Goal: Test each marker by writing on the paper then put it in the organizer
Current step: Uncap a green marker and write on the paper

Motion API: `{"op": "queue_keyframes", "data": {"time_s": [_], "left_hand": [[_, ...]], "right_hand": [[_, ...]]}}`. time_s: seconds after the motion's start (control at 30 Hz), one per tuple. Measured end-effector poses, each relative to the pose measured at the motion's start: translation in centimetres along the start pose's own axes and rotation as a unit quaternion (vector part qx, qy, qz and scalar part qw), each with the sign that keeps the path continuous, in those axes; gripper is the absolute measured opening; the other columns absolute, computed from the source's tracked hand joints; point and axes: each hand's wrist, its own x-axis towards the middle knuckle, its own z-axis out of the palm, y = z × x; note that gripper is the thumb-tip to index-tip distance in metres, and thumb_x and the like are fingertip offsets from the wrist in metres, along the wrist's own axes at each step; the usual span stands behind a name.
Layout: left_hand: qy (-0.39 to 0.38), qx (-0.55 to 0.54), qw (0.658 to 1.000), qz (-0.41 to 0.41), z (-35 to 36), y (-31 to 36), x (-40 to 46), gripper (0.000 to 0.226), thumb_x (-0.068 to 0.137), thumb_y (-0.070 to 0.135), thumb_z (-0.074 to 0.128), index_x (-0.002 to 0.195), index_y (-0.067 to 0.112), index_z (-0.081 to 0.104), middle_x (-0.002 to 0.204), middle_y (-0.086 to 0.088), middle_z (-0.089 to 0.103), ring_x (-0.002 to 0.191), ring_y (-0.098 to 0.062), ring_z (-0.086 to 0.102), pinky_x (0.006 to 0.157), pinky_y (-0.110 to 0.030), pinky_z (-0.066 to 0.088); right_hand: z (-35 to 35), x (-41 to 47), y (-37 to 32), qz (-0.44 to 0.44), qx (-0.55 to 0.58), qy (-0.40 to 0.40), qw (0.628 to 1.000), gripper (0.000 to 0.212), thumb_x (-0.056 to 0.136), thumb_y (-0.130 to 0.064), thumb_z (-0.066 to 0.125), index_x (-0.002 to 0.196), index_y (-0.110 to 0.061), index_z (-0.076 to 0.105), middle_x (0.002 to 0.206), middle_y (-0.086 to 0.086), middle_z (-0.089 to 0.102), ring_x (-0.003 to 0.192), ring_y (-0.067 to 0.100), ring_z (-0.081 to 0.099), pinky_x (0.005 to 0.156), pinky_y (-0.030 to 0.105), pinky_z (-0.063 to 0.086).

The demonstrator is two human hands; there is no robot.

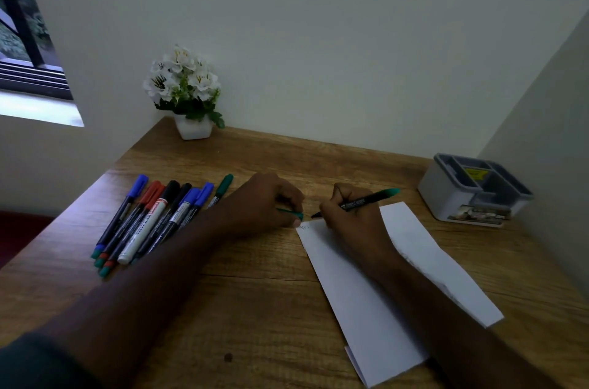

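Wood-grain table in a plain white corner carries everything. The right hand is closed around a slim black marker, its tip just beside the top corner of the folded white paper, likely mid-test. The left hand pinches the green cap, probably for recapping. More markers lie bunched to the left; the grey compartmented plastic organizer waits at far right.
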Motion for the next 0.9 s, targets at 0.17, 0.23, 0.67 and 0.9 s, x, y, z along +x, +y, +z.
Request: {"op": "queue_keyframes", "data": {"time_s": [0.17, 0.23, 0.67, 0.9], "left_hand": [[-0.003, -0.004, 1.000, 0.004, -0.11, -0.08, 0.07, 0.025, 0.076, 0.023, 0.080, 0.100, 0.021, 0.075, 0.129, 0.010, 0.063, 0.114, 0.003, 0.052, 0.082, 0.003, 0.026], [-0.004, -0.005, 1.000, 0.005, -0.08, -0.08, 0.11, 0.025, 0.076, 0.023, 0.080, 0.100, 0.021, 0.075, 0.129, 0.010, 0.063, 0.114, 0.002, 0.053, 0.083, 0.002, 0.027], [0.000, -0.007, 1.000, 0.001, 0.09, -0.24, 0.11, 0.025, 0.075, 0.022, 0.080, 0.100, 0.023, 0.075, 0.128, 0.011, 0.063, 0.106, 0.009, 0.050, 0.074, 0.005, 0.030], [0.002, -0.009, 1.000, 0.006, 0.12, -0.29, 0.07, 0.023, 0.075, 0.022, 0.080, 0.098, 0.022, 0.076, 0.126, 0.010, 0.064, 0.102, 0.009, 0.050, 0.073, 0.011, 0.030]], "right_hand": [[-0.63, -0.17, -0.04, -0.015, -0.041, -0.023, 0.999, 0.029, 0.082, 0.000, 0.065, 0.059, -0.009, 0.051, 0.057, -0.004, 0.055, 0.056, 0.002, 0.054, 0.050, 0.015, 0.041], [-0.29, -0.24, 0.24, -0.011, -0.053, -0.033, 0.998, 0.035, 0.081, 0.000, 0.065, 0.055, -0.015, 0.048, 0.054, -0.009, 0.051, 0.054, 0.002, 0.048, 0.050, 0.015, 0.037], [-0.14, -0.26, 0.59, -0.006, -0.061, -0.043, 0.997, 0.038, 0.082, -0.003, 0.067, 0.055, -0.021, 0.047, 0.052, -0.013, 0.053, 0.053, 0.002, 0.050, 0.049, 0.015, 0.038], [-0.12, -0.35, 0.14, -0.011, -0.055, -0.038, 0.998, 0.037, 0.082, 0.000, 0.067, 0.054, -0.019, 0.051, 0.058, -0.005, 0.053, 0.055, 0.002, 0.049, 0.049, 0.014, 0.038]]}}
